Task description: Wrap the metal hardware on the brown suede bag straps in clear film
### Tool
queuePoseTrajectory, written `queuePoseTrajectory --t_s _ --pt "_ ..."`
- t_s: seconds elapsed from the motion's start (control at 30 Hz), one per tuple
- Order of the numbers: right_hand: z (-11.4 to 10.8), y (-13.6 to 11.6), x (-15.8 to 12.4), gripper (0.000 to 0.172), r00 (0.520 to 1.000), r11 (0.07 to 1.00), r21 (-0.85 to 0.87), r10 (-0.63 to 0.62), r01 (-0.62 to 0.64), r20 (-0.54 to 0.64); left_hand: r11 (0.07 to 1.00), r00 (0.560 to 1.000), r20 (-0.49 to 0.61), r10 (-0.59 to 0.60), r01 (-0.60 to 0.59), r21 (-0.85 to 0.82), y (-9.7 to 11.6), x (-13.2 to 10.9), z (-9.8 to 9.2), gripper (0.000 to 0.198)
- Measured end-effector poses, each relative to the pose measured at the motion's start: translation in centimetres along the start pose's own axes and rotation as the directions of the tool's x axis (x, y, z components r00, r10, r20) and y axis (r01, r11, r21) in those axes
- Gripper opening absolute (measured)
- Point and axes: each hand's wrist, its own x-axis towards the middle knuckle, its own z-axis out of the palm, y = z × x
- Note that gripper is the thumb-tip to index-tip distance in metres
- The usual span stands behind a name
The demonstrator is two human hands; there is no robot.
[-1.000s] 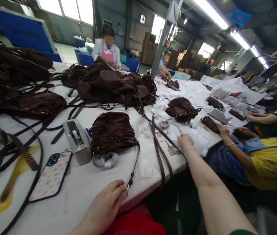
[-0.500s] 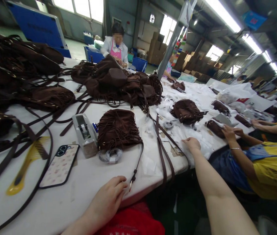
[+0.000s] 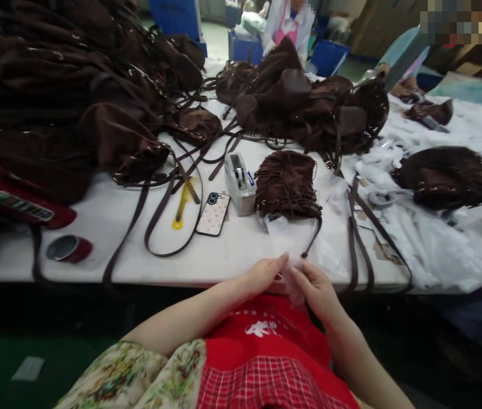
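My left hand [image 3: 265, 274] and my right hand [image 3: 314, 287] meet at the table's near edge, fingers pinched together on a thin white sheet of paper [image 3: 293, 250] and the end of a brown strap [image 3: 311, 240]. That strap runs up to a brown fringed bag [image 3: 286, 182] lying just beyond my hands. A tape dispenser [image 3: 239, 183] stands left of the bag, with a phone [image 3: 213, 213] and a yellow comb [image 3: 183, 200] beside it.
A heap of brown fringed bags [image 3: 53, 85] fills the left of the white table [image 3: 108, 227], another pile [image 3: 304, 102] lies at the back. Loose straps [image 3: 358, 233], white paper [image 3: 428, 238] and another bag [image 3: 445, 176] lie right. A person in a pink apron [image 3: 287, 23] works opposite.
My right hand came back from the far right of the table to meet my left hand at the near edge. Both now pinch the paper and strap end. The view dropped lower.
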Motion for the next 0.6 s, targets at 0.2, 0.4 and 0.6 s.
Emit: queuePoseTrajectory --t_s 0.2,0.4,0.6 --pt "3.7 0.3 -0.2 0.032 0.992 0.997 -0.07 0.052 -0.045 0.114 0.958 0.929 -0.369 0.036 -0.137 -0.251 -1.2 -1.9 -3.1 0.047" --pt "5.4 1.0 -0.2 0.034 0.986 0.988 -0.149 0.069 -0.046 0.154 0.884 0.867 -0.498 -0.021 -0.216 -0.414 -1.3 -2.3 -4.0 0.044" --pt "2.7 0.7 -0.8 0.029 0.998 0.934 -0.358 0.012 0.013 0.066 0.91 0.89 -0.456 0.015 -0.202 -0.363 -1.1 -3.3 -6.0 0.042"
